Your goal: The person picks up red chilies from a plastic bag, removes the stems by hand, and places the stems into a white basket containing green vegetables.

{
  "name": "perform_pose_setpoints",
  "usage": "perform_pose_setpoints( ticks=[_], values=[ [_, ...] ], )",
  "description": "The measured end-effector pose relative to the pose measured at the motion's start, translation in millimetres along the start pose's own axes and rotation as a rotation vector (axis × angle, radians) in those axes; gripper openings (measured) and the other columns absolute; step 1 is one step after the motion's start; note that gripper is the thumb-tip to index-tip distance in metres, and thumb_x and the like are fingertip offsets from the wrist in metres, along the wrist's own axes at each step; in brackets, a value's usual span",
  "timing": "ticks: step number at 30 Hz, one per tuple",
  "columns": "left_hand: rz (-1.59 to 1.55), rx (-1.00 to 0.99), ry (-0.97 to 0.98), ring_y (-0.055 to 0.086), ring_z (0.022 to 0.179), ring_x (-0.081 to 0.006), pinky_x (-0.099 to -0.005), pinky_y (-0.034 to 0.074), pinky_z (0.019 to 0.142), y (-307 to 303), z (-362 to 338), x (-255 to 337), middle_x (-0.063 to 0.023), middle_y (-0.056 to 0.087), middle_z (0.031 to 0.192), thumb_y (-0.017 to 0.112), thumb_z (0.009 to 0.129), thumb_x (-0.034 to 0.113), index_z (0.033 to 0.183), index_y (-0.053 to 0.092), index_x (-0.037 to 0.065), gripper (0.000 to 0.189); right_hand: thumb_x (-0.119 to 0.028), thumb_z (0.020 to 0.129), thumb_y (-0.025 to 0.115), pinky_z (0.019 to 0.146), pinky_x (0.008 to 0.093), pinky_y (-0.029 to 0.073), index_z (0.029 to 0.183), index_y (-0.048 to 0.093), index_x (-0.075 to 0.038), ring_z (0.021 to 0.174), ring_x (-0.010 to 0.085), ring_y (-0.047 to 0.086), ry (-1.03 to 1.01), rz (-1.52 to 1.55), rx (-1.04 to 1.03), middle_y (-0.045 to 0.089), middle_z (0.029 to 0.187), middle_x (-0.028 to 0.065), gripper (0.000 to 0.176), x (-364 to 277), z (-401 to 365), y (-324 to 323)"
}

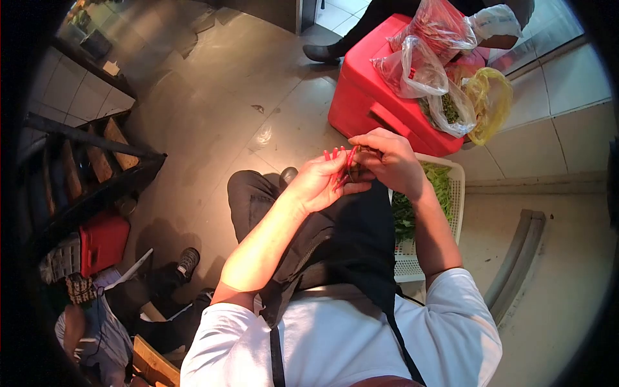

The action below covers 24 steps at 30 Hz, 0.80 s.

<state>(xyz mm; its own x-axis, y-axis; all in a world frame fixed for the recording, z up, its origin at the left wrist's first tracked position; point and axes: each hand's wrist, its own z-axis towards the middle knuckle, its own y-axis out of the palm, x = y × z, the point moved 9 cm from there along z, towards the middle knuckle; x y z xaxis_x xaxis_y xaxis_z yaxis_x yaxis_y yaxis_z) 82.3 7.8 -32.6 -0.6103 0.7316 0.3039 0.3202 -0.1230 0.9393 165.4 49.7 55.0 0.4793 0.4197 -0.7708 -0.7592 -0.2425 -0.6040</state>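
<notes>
Several thin red chili peppers (349, 162) lie in my left hand (317, 182), with their red ends showing between its fingers. My right hand (391, 160) meets it from the right, fingers bent and pressed against the same bunch near what look like dark green stems. Whether the right fingers grip one pepper or several is hidden. Both hands are held above my lap, over a black apron (348, 238). Beside my right forearm stands a white plastic basket (458, 206) holding green leafy vegetables (438, 184).
A large red box (361, 97) ahead carries clear plastic bags (422, 71) with red contents and a yellow bag (490, 106). Behind it shows a person's dark boot (320, 53). At left are a dark rack (97, 148), a red container (105, 242) and another seated person (103, 329).
</notes>
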Motion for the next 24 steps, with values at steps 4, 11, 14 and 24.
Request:
perform_pose_setpoints(
  ticks=[4, 11, 14, 24],
  values=[
    [-0.019, 0.045, 0.066, 0.059, 0.114, -0.0257, -0.0474, 0.047, 0.101, -4.5, -0.3, 4.8, -0.0127, 0.059, 0.123, 0.041, 0.102, 0.033, 0.126, 0.050, 0.005, 0.038, -0.003, 0.077, 0.072, 0.069, 0.0292, 0.050, 0.106, 0.067, -0.001, 0.077, 0.0206, 0.061, -0.121, -0.121, 0.061, 0.063, 0.086, 0.0098, 0.030, -21.3, 10.4, -2.8],
    [-0.154, 0.052, 0.309, 0.054, 0.120, -0.0251, -0.0432, 0.049, 0.099, -16.8, 7.6, 29.5, -0.0113, 0.055, 0.129, 0.038, 0.103, 0.032, 0.134, 0.045, 0.006, 0.041, -0.006, 0.078, 0.070, 0.071, 0.0372, 0.050, 0.093, 0.066, -0.004, 0.077, 0.0297, 0.061, -0.233, -0.159, 0.389, 0.063, 0.083, 0.0111, 0.015, -38.7, -10.9, -4.2],
    [-0.256, -0.051, 0.373, 0.049, 0.127, -0.0266, -0.0409, 0.044, 0.104, -16.7, 12.1, 37.3, -0.0120, 0.051, 0.136, 0.035, 0.103, 0.032, 0.138, 0.041, 0.006, 0.044, -0.007, 0.078, 0.070, 0.071, 0.0378, 0.050, 0.091, 0.065, -0.004, 0.077, 0.0308, 0.062, -0.165, -0.240, 0.382, 0.063, 0.083, 0.0114, 0.014, -41.8, -14.2, 13.4],
    [-0.175, 0.085, 0.480, 0.044, 0.130, -0.0254, -0.0384, 0.039, 0.109, -16.0, 17.2, 36.3, -0.0130, 0.048, 0.138, 0.037, 0.102, 0.036, 0.137, 0.040, 0.004, 0.048, -0.010, 0.082, 0.065, 0.068, 0.0440, 0.046, 0.093, 0.064, -0.003, 0.074, 0.0344, 0.058, -0.043, -0.414, 0.384, 0.057, 0.077, 0.0153, 0.013, -24.4, 0.6, 19.6]
  ],
)
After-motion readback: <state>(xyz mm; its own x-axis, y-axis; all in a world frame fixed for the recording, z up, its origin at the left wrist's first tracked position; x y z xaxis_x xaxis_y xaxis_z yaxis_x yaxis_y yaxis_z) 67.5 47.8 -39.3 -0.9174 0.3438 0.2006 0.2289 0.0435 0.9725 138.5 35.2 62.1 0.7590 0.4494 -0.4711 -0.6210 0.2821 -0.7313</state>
